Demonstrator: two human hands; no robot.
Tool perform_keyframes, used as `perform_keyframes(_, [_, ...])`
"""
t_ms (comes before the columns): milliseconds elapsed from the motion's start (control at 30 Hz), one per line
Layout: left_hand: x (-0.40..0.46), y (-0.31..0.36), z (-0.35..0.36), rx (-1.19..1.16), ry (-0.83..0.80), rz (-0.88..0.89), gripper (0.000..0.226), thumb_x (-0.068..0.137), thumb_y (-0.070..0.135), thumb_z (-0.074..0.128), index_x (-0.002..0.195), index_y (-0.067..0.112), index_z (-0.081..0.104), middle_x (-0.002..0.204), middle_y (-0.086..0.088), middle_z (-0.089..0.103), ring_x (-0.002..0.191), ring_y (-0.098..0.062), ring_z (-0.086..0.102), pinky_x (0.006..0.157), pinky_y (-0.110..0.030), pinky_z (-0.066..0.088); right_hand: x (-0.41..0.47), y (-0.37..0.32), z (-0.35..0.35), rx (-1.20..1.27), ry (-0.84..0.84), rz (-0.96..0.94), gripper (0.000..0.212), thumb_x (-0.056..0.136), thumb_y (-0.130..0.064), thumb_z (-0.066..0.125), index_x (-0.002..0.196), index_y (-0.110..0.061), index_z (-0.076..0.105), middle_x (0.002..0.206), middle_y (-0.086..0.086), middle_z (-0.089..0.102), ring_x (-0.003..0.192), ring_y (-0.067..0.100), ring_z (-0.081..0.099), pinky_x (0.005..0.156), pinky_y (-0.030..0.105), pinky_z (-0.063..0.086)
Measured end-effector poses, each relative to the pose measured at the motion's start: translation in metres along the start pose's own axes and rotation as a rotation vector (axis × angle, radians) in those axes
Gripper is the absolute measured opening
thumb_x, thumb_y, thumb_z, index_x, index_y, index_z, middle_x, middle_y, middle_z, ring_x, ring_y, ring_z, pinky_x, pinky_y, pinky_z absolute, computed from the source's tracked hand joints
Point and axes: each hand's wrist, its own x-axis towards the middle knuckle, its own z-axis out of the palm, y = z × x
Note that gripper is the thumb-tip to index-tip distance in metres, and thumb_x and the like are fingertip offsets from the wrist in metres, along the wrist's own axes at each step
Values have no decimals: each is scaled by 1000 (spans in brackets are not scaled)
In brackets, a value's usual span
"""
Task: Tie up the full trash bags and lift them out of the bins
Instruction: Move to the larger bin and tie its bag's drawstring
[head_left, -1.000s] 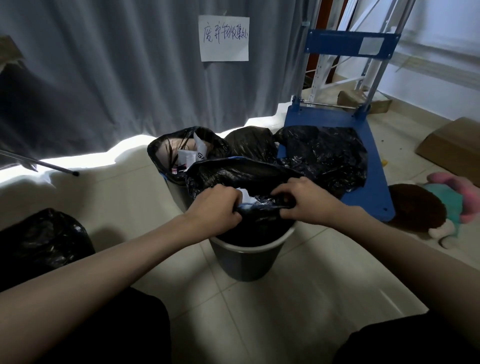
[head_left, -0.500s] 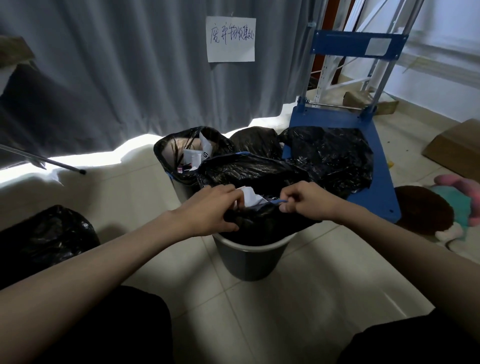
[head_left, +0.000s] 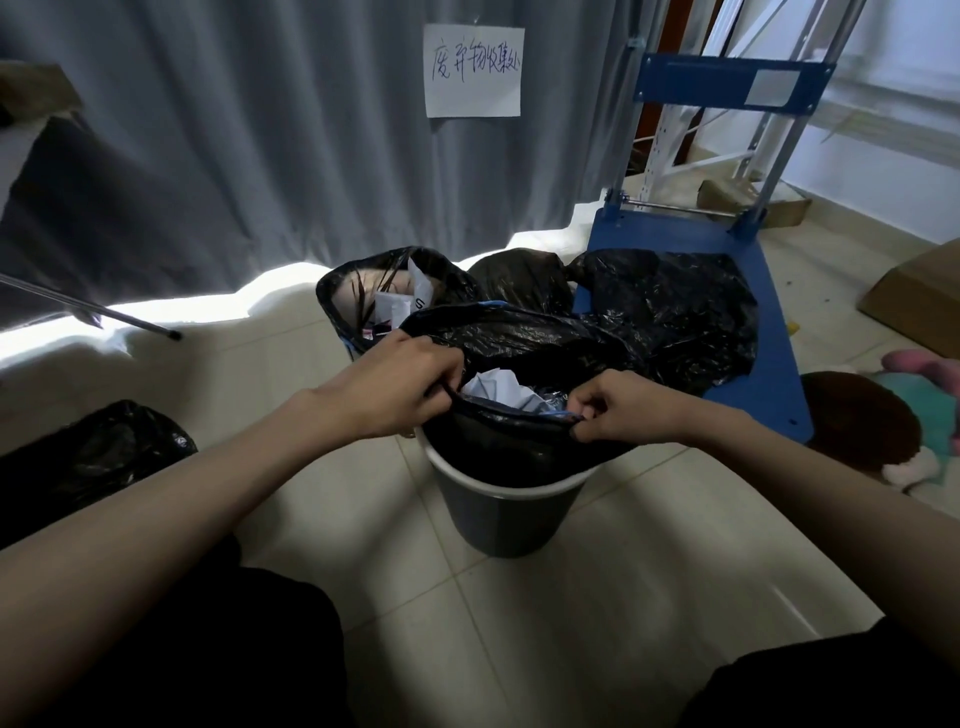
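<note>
Hands drawn apart, left hand (head_left: 400, 384) and right hand (head_left: 618, 410) pinching trash bag (head_left: 519, 441) rim, mouth stretched left-right.

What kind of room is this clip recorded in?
Probably an indoor waste-collection corner of a storage room: lined grey plastic bins on a tiled floor, a blue platform trolley carrying black bags, and a handwritten paper sign on a grey curtain.

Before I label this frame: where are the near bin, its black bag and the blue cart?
near bin (head_left: 506, 519), head view, front wall.
black bag (head_left: 519, 340), head view, far side.
blue cart (head_left: 769, 332), head view, bare deck.
</note>
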Motion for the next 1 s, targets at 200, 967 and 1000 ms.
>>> perform_keyframes(200, [-5,-8,-9,323,-336,79,32,76,34,72,104,29,57,104,14,58,106,-11,53,90,-30,32,0,-2,2,33,6,-67,21,88,-15,67,70,-17,57,56,-7,44,52,1,38,53,10,33])
perform_keyframes(967, [36,60,13,-293,-62,-152,25,74,51,75,87,30,74,71,13,68,68,0,60,69,-25,45,-1,-24,7,167,47,-158,9,77,-9,79,78,-14,71,60,-12,57,57,-4,48,63,15,40])
perform_keyframes(1000, [39,61,13,-316,-59,-177,17,73,43,78,81,29,74,68,12,68,66,-1,61,69,-27,48,-2,-23,7,171,56,-151,10,77,-9,80,78,-13,71,59,-13,57,56,-5,49,62,12,40])
